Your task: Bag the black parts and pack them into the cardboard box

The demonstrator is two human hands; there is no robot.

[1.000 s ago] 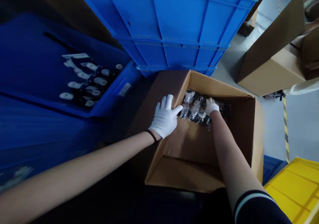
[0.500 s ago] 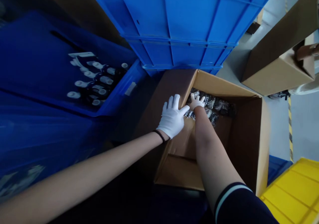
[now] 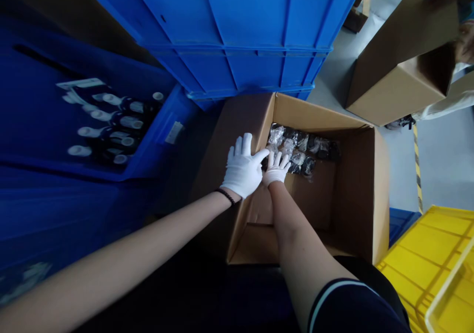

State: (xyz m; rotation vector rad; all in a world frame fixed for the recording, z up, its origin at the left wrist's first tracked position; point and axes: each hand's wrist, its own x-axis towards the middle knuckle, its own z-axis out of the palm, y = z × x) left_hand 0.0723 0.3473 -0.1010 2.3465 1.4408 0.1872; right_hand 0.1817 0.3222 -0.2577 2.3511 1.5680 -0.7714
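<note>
An open cardboard box [image 3: 365, 185] stands in front of me. Several small dark items in clear plastic bags [image 3: 305, 148] lie at its far end. My left hand [image 3: 242, 167], in a white glove, rests on the box's left wall with the fingers spread over the rim. My right hand [image 3: 276, 167], also gloved, reaches into the box right beside the left hand. Its fingers are spread near the closest bags, and I cannot tell whether they touch one. Neither hand visibly holds anything.
A tall blue crate [image 3: 237, 32] stands behind the box. A lower blue bin [image 3: 155, 145] at left holds dark bottles with white caps [image 3: 111, 126]. A second cardboard box [image 3: 400, 76] sits at upper right by another person's sleeve. A yellow crate [image 3: 437, 264] is at lower right.
My right hand has moved leftward inside the box, from the middle of the bags to beside my left hand. The left hand has stayed on the wall. The view has shifted slightly.
</note>
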